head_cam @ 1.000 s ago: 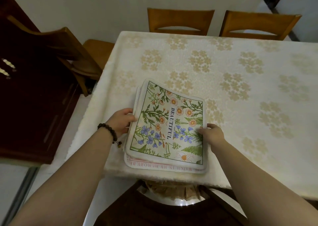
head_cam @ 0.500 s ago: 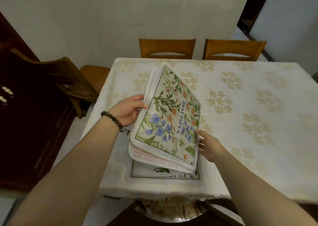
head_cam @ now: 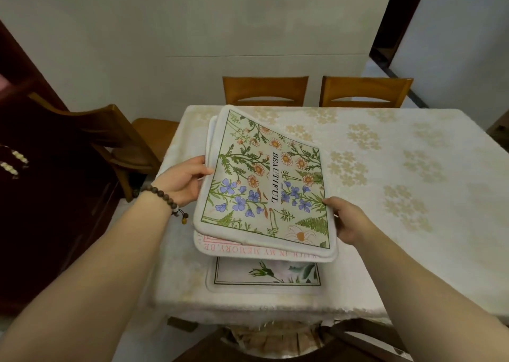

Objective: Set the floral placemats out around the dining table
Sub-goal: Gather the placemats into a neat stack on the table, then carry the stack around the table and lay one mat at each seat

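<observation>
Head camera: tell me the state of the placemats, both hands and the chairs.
Held stack, raised above the table, tilted, "BEAUTIFUL" mat on top.
Rose placemat, lying flat at the table's near edge.
Left hand, grips the stack's left edge.
Right hand, grips the stack's right edge.
Far chairs, pushed in.

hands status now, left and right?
Left hand: grips the placemat stack by its left edge.
Right hand: holds the stack's right edge.

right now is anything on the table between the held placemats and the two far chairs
Nothing visible: the tablecloth between the placemat stack and the far chairs shows only its own pattern.
</observation>
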Demonstrator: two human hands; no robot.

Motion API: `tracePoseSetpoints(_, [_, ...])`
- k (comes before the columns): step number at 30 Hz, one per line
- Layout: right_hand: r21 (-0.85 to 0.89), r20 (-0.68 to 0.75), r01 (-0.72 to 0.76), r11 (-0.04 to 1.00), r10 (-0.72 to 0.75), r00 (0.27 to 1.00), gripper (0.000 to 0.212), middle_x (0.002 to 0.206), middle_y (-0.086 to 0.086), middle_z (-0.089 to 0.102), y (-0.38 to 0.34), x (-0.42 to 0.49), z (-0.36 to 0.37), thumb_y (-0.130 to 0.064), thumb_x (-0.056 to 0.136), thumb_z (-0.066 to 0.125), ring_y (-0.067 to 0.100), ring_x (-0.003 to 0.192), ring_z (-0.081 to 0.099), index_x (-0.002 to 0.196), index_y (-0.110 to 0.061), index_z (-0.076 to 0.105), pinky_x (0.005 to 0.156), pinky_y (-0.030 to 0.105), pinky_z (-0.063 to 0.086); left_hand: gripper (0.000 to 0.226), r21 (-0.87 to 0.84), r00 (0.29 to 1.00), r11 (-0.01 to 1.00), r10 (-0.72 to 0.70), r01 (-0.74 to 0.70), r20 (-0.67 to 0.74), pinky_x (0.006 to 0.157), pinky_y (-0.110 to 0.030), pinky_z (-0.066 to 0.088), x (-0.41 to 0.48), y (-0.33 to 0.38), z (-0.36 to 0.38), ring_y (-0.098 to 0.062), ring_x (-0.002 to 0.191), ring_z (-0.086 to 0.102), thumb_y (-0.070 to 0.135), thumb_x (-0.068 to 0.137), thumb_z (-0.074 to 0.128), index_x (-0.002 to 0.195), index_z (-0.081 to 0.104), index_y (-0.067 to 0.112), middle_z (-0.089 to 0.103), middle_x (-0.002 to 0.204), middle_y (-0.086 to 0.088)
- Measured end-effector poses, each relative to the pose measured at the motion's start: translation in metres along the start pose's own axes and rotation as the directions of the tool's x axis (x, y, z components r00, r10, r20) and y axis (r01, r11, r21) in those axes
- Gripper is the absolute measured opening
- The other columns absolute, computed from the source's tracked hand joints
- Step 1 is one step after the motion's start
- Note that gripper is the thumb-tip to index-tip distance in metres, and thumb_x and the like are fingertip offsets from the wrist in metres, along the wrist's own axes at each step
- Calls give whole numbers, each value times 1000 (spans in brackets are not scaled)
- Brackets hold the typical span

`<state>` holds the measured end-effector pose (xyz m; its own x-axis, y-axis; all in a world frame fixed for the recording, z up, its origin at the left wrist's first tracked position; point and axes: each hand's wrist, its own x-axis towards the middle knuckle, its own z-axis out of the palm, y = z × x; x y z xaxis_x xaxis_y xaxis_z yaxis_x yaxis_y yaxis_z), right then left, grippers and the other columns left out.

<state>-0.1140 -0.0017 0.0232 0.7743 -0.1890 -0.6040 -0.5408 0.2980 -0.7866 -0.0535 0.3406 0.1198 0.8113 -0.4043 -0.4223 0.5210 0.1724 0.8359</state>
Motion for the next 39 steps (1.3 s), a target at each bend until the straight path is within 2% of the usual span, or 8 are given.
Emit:
tracePoseSetpoints(3, [-70,-25,96,993,-98,995,5,97,19,69,-15,-7,-4,-12,88,60,34,86,65,87,-8,62,88,52,53,39,104,983,994,-18,38,-181,62,-35,61,0,-8,-4,-21,80,71,-4,90,49,128,54,5,67,110,-15])
tracePoseSetpoints(11, [-135,-187,163,977,-187,964,5,76,12,72,-30,-38,-39,-5,84,64,29,73,67,80,-8,67,71,41,57,30,148,924,981,-59,124,-377,61,-32,60,21,-36,25,-24,86,68,-6,87,52,111,63,7,69,103,-14])
tracePoseSetpoints(14, [-102,-257,159,982,-180,949,5,83,15,71,-26,-57,-67,-4,84,64,31,78,68,81,-8,67,73,43,57,30,176,936,975,-70,138,-346,61,-33,60,34,-48,49,-21,79,69,-6,86,52,110,65,7,70,97,-13])
tracePoseSetpoints(17, [-85,-348,168,982,-187,919,4,88,17,71,-17,-82,-104,-4,83,64,33,81,67,83,-8,66,80,48,56,27,238,952,955,-102,174,-287,45,-23,54,48,-61,84,-9,43,55,-5,86,52,109,64,3,64,79,-10])
tracePoseSetpoints(20, [-62,-450,165,984,-175,875,4,86,16,72,-2,-115,-148,-5,84,63,30,77,70,84,-8,67,67,42,59,25,306,967,930,-146,206,-207,39,-19,48,62,-79,129,-5,28,42,-5,88,51,110,62,-2,60,62,-6])
tracePoseSetpoints(25, [0,-610,143,990,-113,785,5,94,17,72,27,-182,-219,-8,85,63,35,87,69,89,-9,67,78,47,57,17,404,974,887,-219,222,-53,38,-21,49,68,-118,215,-5,28,49,-3,88,52,103,60,-2,59,42,1])
tracePoseSetpoints(29, [80,-694,174,981,-71,717,13,100,19,70,49,-236,-267,-6,85,63,34,88,69,98,-6,67,76,45,57,8,431,957,871,-284,236,51,42,-26,55,64,-148,278,-15,58,62,-3,86,54,90,59,1,68,73,-7])
tracePoseSetpoints(39, [177,-764,203,963,4,645,19,110,24,67,93,-314,-383,-5,91,56,39,100,65,108,-2,62,85,50,54,8,509,943,838,-306,199,135,39,-25,51,47,-216,421,-14,47,67,-4,83,56,84,60,3,68,75,-8])
